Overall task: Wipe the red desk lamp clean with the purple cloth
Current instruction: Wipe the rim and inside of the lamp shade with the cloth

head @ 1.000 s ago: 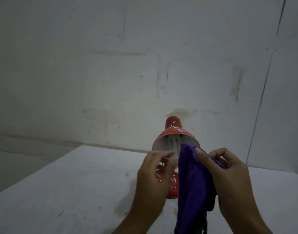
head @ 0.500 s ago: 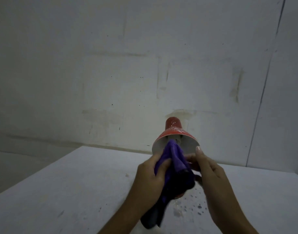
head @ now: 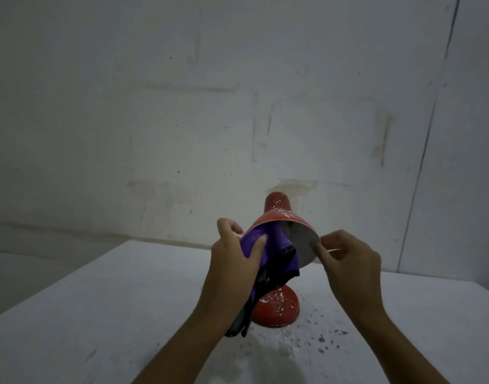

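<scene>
Two hands are up at a red lamp (head: 276, 217) in the lower middle of the frame. The lamp stands on a pale counter (head: 99, 314), with its round foot (head: 276, 309) low in the middle and its shade tipped so the white inside faces the lower right.

The left hand (head: 232, 261) holds a purple cloth (head: 254, 239). Its thumb lies across the front of the cloth and its fingers (head: 226, 225) curl round behind it, so the cloth is pinched between them. The top of the cloth is pushed up into the left side of the shade, touching the inside. The rest of the cloth hangs down in dark folds past the wrist and ends just left of the foot.

The right hand (head: 348, 256) is at the right edge of the shade. Its thumb tip touches the white inside near the rim and its fingers curl behind the rim, so it pinches the shade.

Many small white flecks sit on the red top of the shade and on the foot. Dark little spots are scattered on the counter at the lower right of the foot. A grey, stained wall (head: 182, 106) fills the upper part of the frame.
</scene>
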